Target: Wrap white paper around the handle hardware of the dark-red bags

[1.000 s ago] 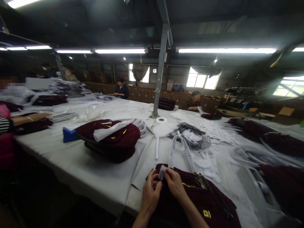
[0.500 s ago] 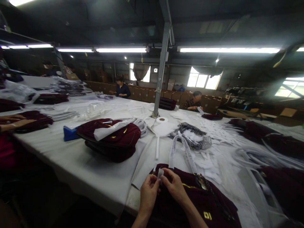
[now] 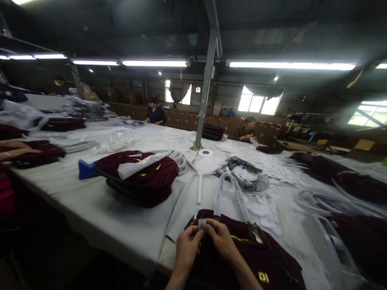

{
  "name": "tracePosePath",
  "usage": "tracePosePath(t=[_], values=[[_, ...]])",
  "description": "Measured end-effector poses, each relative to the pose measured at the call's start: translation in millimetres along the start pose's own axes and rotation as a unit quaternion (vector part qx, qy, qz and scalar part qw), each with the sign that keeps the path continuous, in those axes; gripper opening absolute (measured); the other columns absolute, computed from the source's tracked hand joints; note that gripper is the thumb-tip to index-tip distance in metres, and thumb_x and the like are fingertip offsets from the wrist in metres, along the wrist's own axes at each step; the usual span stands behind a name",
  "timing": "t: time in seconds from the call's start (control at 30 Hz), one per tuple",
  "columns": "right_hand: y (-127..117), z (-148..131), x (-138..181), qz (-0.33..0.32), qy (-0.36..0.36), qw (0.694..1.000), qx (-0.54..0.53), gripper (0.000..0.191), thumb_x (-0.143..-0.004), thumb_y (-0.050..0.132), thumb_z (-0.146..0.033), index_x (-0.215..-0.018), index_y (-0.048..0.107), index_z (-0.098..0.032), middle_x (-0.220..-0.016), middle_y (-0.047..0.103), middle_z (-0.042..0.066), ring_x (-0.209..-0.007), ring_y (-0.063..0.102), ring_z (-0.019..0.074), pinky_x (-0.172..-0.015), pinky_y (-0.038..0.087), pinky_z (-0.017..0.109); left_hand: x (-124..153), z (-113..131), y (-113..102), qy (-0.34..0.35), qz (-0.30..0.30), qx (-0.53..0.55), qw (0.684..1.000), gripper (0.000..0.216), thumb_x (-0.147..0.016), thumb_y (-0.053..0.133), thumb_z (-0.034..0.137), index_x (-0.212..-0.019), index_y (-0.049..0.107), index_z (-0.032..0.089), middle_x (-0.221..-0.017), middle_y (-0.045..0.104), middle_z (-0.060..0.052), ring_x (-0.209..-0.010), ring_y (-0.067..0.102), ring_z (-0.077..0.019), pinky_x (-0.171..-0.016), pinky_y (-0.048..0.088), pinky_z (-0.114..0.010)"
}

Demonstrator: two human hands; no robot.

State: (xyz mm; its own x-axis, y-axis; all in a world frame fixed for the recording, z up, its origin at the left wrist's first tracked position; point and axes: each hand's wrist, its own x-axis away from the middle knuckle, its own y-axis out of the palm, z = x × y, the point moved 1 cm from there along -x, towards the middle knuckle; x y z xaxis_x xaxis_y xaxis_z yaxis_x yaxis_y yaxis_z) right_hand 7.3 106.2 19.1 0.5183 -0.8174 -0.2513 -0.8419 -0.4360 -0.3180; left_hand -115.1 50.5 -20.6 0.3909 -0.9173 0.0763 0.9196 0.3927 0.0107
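A maroon handbag [image 3: 238,264] with a gold zip and a gold emblem lies at the table's front edge. Its two handles [image 3: 218,195] are wrapped in white film and stand up behind it. Over the bag's left top corner, my left hand [image 3: 186,243] pinches a small translucent white strip [image 3: 202,224] between thumb and finger. My right hand [image 3: 220,239] pinches the same strip from the other side. What lies under the fingertips is hidden.
Left of me sits another maroon bag [image 3: 142,173] beside a blue object [image 3: 86,169]. A white roll [image 3: 205,153] stands by the metal post [image 3: 207,88]. White paper pieces [image 3: 260,209] and a black-and-white bag [image 3: 256,183] lie right. A co-worker's hand [image 3: 22,149] rests on maroon fabric.
The strip now faces me more flatly and upright between my fingers. My hands have shifted slightly left and down. The person at the back has moved their arms.
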Motion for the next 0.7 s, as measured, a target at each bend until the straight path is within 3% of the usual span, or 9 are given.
tracePosePath(t=[0.17, 0.4, 0.57, 0.7], values=[[-1.5, -1.2, 0.6, -0.015, 0.002, 1.000, -0.011, 0.028, -0.085, 0.050, -0.035, -0.100, 0.065, -0.017, -0.097, 0.068, 0.008, -0.091, 0.062, 0.0226, -0.084, 0.046, 0.033, 0.5, 0.1, -0.1, -0.017, 0.029, -0.042, 0.999, 0.029, -0.072, 0.057, 0.040, -0.078, 0.064, 0.013, -0.048, 0.057, 0.002, -0.035, 0.041, -0.0073, -0.035, 0.030, -0.019], [-1.7, 14.3, 0.7, 0.011, 0.046, 0.999, -0.026, 0.033, -0.083, 0.054, -0.038, -0.106, 0.062, -0.016, -0.098, 0.067, 0.009, -0.089, 0.062, 0.0225, -0.080, 0.049, 0.033, 3.9, 4.6, -5.2, 0.061, 0.014, -0.070, 0.996, 0.024, -0.077, 0.053, 0.037, -0.064, 0.054, 0.018, -0.046, 0.052, 0.005, -0.048, 0.050, -0.0102, -0.053, 0.038, -0.019], [-0.9, 10.6, -1.4, -0.025, 0.032, 0.999, -0.034, 0.032, -0.079, 0.059, -0.034, -0.105, 0.062, -0.015, -0.088, 0.068, 0.006, -0.082, 0.062, 0.0206, -0.075, 0.049, 0.030, 6.3, 9.1, -5.4, 0.079, -0.022, -0.080, 0.993, 0.026, -0.082, 0.047, 0.040, -0.074, 0.059, 0.018, -0.051, 0.048, 0.006, -0.045, 0.043, -0.0085, -0.047, 0.034, -0.019], [-1.0, 1.8, -1.1, -0.050, 0.011, 0.999, -0.007, 0.018, -0.081, 0.055, -0.028, -0.088, 0.066, -0.015, -0.084, 0.068, 0.004, -0.080, 0.061, 0.0195, -0.074, 0.047, 0.028, 6.1, 6.0, -3.3, 0.077, -0.018, -0.082, 0.993, 0.027, -0.081, 0.048, 0.041, -0.079, 0.060, 0.017, -0.056, 0.053, 0.003, -0.047, 0.046, -0.0093, -0.047, 0.036, -0.020]])
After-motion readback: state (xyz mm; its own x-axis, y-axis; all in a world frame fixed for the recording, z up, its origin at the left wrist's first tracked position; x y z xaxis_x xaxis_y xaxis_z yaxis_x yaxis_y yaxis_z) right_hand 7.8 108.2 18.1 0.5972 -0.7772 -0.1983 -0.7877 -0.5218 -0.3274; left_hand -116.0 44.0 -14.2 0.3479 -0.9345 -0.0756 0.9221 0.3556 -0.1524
